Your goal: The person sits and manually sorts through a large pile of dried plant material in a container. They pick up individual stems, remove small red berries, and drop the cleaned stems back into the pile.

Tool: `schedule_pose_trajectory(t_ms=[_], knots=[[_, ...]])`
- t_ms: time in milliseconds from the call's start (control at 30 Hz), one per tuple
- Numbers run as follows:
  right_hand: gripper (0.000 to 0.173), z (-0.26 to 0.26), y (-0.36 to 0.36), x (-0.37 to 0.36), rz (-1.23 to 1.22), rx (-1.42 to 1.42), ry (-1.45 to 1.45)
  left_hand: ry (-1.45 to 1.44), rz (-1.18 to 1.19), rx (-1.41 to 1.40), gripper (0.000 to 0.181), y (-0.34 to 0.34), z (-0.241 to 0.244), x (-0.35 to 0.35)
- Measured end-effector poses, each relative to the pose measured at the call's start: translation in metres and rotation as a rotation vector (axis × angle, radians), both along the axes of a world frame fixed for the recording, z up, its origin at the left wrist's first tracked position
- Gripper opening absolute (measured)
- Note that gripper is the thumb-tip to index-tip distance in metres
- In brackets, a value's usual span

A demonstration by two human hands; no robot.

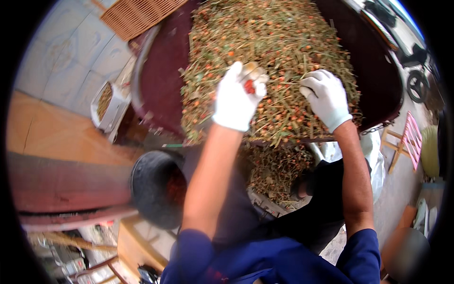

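Note:
A large heap of dried stems and leaves mixed with small orange-red fruits (pixel 283 39) lies in a dark red cart bed in front of me. My left hand (pixel 241 94), in a white glove with stained fingertips, is curled around several small red fruits above the heap. My right hand (pixel 324 94), also in a white glove, rests at the heap's right part with its fingers bent down; whether it pinches anything is hidden. A dark bucket (pixel 150 188) with red contents stands below and left of the cart, near my left forearm.
More stems and fruits (pixel 280 170) lie on the ground between my legs. A wicker tray (pixel 138 16) sits at the cart's upper left, a white container (pixel 115 112) of plant matter below it. A folding stool (pixel 406 142) stands at the right.

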State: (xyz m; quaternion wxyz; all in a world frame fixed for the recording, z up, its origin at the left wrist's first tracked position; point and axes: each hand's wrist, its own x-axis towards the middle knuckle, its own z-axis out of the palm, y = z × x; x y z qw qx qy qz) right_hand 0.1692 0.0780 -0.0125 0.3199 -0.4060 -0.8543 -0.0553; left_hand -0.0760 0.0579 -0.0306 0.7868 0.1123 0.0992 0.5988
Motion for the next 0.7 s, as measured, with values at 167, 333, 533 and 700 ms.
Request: schedule_pose_trajectory(t_ms=[167,333,533,700], knots=[[0.012,-0.015,-0.005,-0.023,0.028,-0.024,-0.052,-0.045,-0.011,-0.006,0.032,-0.031,-0.007,0.011],[0.017,-0.029,-0.012,-0.045,0.026,0.018,-0.133,0.017,0.026,0.087,0.024,-0.099,0.003,0.001],[0.014,-0.049,-0.014,-0.055,-0.013,0.069,-0.101,0.089,0.317,0.046,0.027,-0.192,0.012,-0.039],[0.015,-0.057,-0.018,-0.051,-0.026,0.071,-0.064,0.241,0.658,-0.126,0.032,-0.246,-0.017,-0.092]])
